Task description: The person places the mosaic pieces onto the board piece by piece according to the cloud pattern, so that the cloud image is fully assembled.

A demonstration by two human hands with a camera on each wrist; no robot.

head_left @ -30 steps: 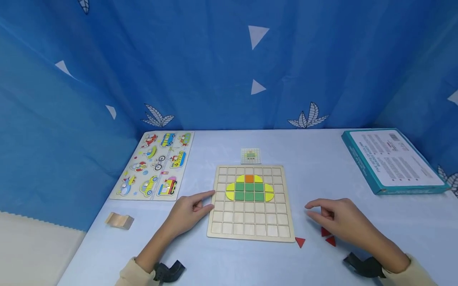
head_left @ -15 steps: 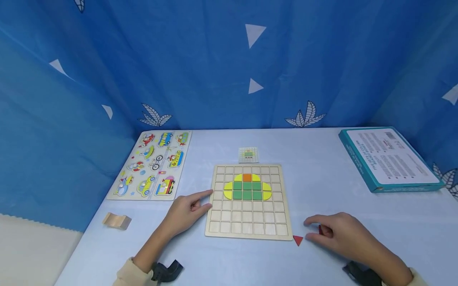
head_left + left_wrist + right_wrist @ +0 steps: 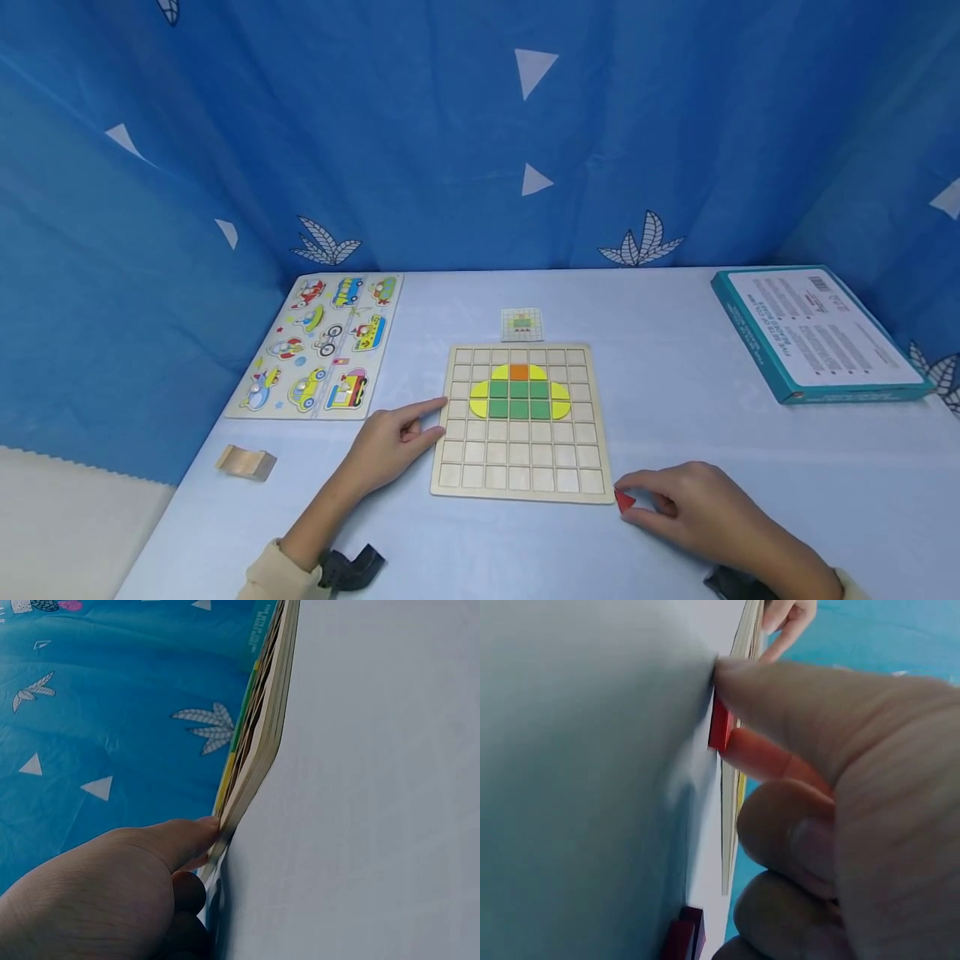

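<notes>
A square wooden grid board (image 3: 520, 478) lies on the white table. Green squares (image 3: 518, 389), yellow quarter-rounds (image 3: 480, 400) and one orange square (image 3: 519, 372) fill some of its upper cells. My left hand (image 3: 390, 446) touches the board's left edge with index finger and thumb. Just off the lower right corner, my right hand (image 3: 697, 508) pinches a red triangle tile (image 3: 624, 501) between thumb and index finger. In the right wrist view the tile (image 3: 719, 724) stands out between those two fingertips. More red pieces (image 3: 684, 937) lie near the curled fingers there, hidden by the hand in the head view.
A small pattern card (image 3: 521, 324) lies behind the board. At the left are a vehicle picture puzzle (image 3: 318, 346) and a curved wooden block (image 3: 246, 463). A teal box (image 3: 825, 333) occupies the back right, and a blue curtain (image 3: 450, 125) hangs behind the table.
My right hand has moved left and down, from above the loose red triangles to the one by the board's corner, and now pinches it. The left hand has stayed at the board's edge.
</notes>
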